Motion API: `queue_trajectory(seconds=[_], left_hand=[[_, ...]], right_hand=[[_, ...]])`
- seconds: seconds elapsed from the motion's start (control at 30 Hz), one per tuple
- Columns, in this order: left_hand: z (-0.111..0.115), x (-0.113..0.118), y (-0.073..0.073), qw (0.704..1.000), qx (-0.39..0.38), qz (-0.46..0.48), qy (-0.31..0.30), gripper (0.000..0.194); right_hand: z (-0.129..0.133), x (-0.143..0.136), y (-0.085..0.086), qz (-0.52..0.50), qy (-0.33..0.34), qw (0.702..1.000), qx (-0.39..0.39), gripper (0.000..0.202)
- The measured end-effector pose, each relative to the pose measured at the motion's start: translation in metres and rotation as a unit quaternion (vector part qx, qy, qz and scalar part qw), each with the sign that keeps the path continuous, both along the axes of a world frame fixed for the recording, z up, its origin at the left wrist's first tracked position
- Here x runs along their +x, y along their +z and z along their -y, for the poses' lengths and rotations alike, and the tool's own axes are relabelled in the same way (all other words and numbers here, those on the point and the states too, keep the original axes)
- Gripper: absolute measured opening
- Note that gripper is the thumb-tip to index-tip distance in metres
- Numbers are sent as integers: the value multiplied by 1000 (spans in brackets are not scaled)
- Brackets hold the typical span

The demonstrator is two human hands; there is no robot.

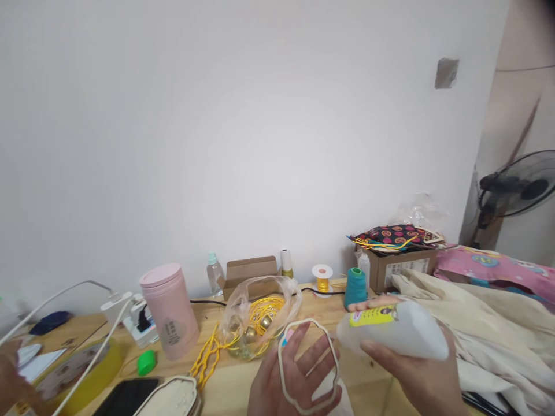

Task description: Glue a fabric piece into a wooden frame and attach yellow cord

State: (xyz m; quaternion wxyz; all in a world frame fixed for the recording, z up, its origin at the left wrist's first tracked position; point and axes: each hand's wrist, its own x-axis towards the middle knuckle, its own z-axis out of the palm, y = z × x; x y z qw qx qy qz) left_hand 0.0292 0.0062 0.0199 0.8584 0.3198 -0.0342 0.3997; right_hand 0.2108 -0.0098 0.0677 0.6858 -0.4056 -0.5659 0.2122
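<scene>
A thin cream frame with a wavy outline (282, 370) lies across the palm of my left hand (299, 370), whose fingers are spread behind it. My right hand (416, 375) is wrapped round a white bottle with a yellow label (416, 332). The bottle is tilted on its side, its narrow end pointing left toward the frame. Just behind my left hand sits a clear plastic bag (236, 294) with yellow cord and brass bells in it.
A pink cup (171, 312), a green cap (146, 362), a dark phone (125, 397) and a yellow tape roll (93, 370) are on the left. Teal thread (355, 289), a yellow spool (322, 282) and a cardboard box (381, 271) stand behind. Cream cloth (481, 329) lies right.
</scene>
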Motion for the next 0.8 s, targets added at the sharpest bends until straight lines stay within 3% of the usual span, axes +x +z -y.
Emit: queue_trajectory(seconds=[0.33,0.6,0.8], left_hand=[[-4,-5,-5,999,34,7,-11,43],[0,-3,-3,1000,1,-2,-5,45],[-2,-3,-2,1000,5,5,-4,44]], right_hand=[[3,-4,-1,-40,39,998,-11,36],[3,-1,1,-33,12,999,-13,42],[1,3,-2,-6,57,998,13,38]])
